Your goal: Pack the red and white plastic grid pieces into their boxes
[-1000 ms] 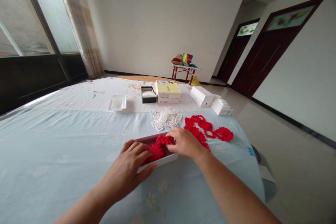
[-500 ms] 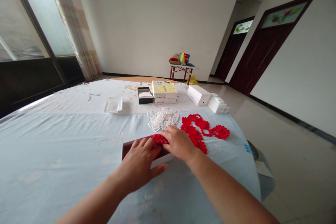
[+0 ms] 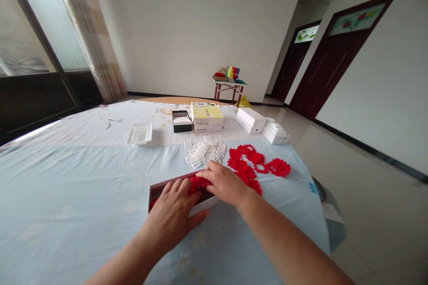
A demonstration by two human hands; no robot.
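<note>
Evidently the red block sits inside the open box, toward its right end and below the fingers, with much of it hidden. It looks like moulded plastic, so it should be light and fairly stiff, with little give and little risk of slipping, since the knobbly outline offers plenty of grip. Linked pieces of this sort may come apart if twisted, so the best hold is probably a light one across two opposite sides. The right hand has just such a hold, pinching the block between fingertips and thumb at that end of the box. The left hand arches over the middle, fingers close together and dipping inside, thumb lying outside the near wall; whether it grips anything cannot be told. The box is long and white-walled, dark red within, and more red shows in its left end, beside the left hand. Just beyond the box lies a heap of white tiles, flat and open-patterned, and to the right of it a tangle of red pieces, some joined in chains. Farther back on the cloth-covered surface stand a shallow clear tray, a black box with something white in it, a yellow-and-white carton right beside that, and, near the right edge, a white box next to a white stack.
</note>
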